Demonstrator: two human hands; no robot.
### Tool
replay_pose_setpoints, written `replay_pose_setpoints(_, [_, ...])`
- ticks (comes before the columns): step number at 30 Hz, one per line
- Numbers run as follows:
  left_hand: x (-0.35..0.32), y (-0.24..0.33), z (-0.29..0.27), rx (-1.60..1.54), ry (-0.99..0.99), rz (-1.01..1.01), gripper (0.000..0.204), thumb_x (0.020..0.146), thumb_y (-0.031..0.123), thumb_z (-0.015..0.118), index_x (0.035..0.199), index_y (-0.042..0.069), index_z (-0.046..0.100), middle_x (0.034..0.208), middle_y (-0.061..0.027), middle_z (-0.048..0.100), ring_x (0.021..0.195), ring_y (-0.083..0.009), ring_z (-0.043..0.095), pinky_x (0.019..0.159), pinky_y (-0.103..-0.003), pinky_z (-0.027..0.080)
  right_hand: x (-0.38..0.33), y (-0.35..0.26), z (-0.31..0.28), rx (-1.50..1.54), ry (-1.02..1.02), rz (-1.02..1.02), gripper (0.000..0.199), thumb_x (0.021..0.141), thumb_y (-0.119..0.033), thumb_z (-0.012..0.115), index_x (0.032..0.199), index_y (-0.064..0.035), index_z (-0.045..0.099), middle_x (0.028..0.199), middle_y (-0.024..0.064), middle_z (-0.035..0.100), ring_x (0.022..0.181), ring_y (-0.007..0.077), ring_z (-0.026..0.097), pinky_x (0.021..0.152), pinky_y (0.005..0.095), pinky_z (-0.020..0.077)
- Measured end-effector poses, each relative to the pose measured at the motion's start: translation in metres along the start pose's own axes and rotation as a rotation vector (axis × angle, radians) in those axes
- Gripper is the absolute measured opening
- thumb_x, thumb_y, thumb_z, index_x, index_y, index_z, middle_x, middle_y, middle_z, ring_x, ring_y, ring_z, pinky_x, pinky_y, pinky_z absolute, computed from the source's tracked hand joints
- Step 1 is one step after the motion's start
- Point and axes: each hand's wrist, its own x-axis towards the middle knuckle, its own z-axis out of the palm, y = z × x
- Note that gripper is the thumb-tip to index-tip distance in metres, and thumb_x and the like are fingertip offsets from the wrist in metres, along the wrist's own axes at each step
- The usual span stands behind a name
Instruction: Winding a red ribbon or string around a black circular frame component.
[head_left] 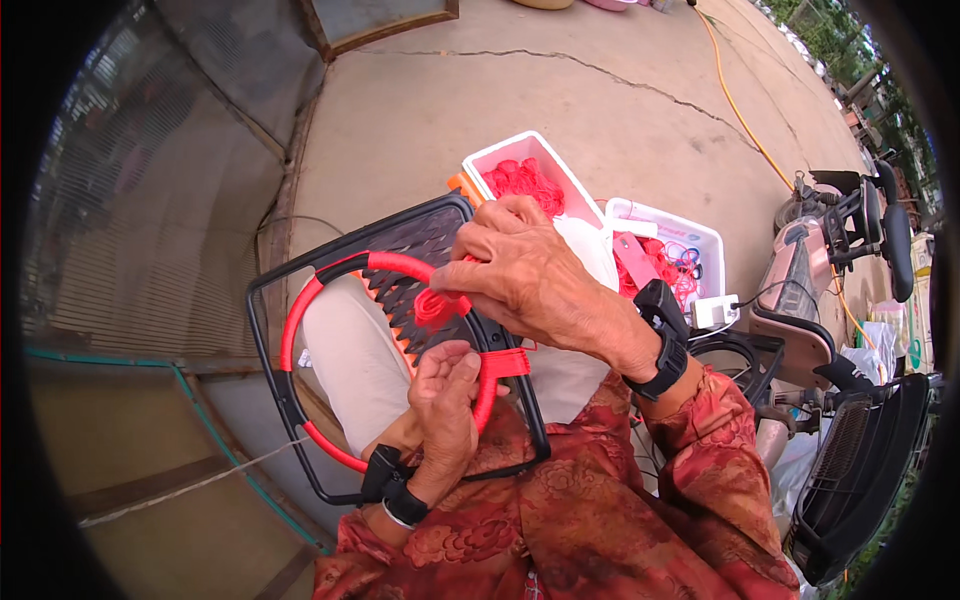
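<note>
A ring (290,335) wrapped in red cord with black sections stands tilted over my lap, against a black rectangular frame (258,335) with dark mesh. My left hand (445,395) is closed on the ring's lower right side, thumb and fingers pressed together. Just above it, my right hand (530,270) pinches a small looped bundle of red cord (433,310), which is slightly blurred. Flat red strands (505,363) lie side by side across the ring and the frame's right bar. Some of my left fingers are hidden behind the ring.
Ahead stands a white box (580,190) of red cord. Beside it, a white bin (715,245) holds more cord, a pink phone (636,260) and scissors (680,255). A pink scooter (800,280) is on the right; a translucent panel wall (170,240) rises on the left.
</note>
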Motion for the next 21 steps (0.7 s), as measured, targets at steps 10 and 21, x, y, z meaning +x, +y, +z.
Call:
replay_pose_setpoints(10, [-0.003, 0.012, 0.016, -0.010, 0.121, 0.080, 0.041, 0.095, 0.008, 0.057, 0.130, -0.001, 0.039, 0.104, -0.0177, 0.062, 0.077, -0.0252, 0.068, 0.059, -0.039, 0.061, 0.009, -0.008, 0.043, -0.110, -0.241, -0.303, 0.012, 0.064, -0.019, 0.071, 0.076, -0.0154, 0.071, 0.094, -0.0005, 0.064, 0.109, 0.0203, 0.052, 0.104, 0.0450, 0.0348])
replay_pose_setpoints(21, [0.014, 0.010, -0.002, -0.013, -0.091, -0.350, 0.022, 0.099, 0.011, 0.046, 0.115, -0.003, 0.050, 0.092, -0.0206, 0.066, 0.061, -0.0270, 0.067, 0.048, -0.034, 0.057, -0.091, 0.006, 0.033, 0.466, -0.082, 0.550, 0.017, 0.078, -0.004, 0.062, 0.093, 0.0012, 0.061, 0.091, 0.0188, 0.062, 0.083, 0.0370, 0.061, 0.074, 0.0424, 0.0492])
